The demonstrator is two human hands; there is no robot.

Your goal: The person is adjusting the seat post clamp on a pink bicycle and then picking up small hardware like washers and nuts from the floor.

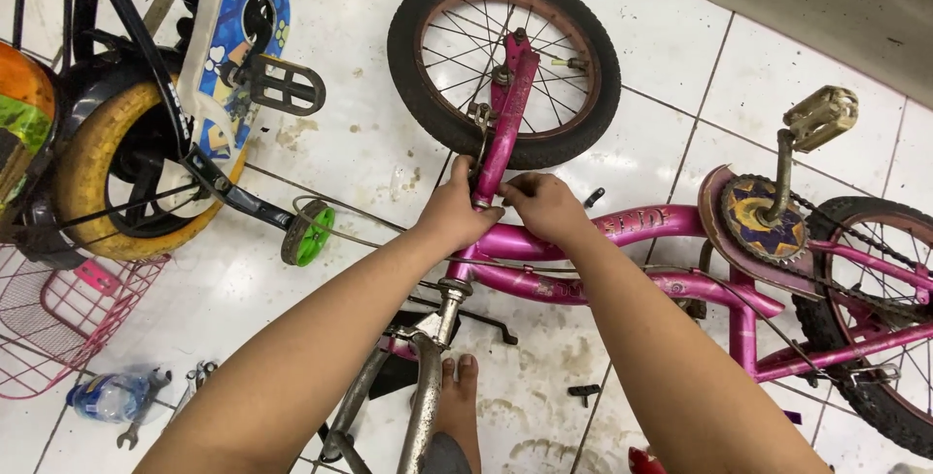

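A small pink bicycle (632, 241) lies upside down on the white tiled floor. Its front wheel (503, 61) with a black tyre sits in the pink fork (507, 109) at the top middle. My left hand (455, 213) grips the base of the fork where it meets the frame. My right hand (542, 204) is beside it, fingers pinched on the same spot near the brake caliper (480, 124). The steel handlebar stem (428, 377) runs down toward my bare foot (459, 406).
Another child's bicycle with a yellow tyre (97, 182), black pedal (284, 85) and green training wheel (309, 233) stands at left. A pink wire basket (58, 318), a plastic bottle (112, 396) and wrenches (146, 416) lie lower left. The pink bike's chainring (763, 219), pedal (821, 116) and rear wheel (889, 338) are at right.
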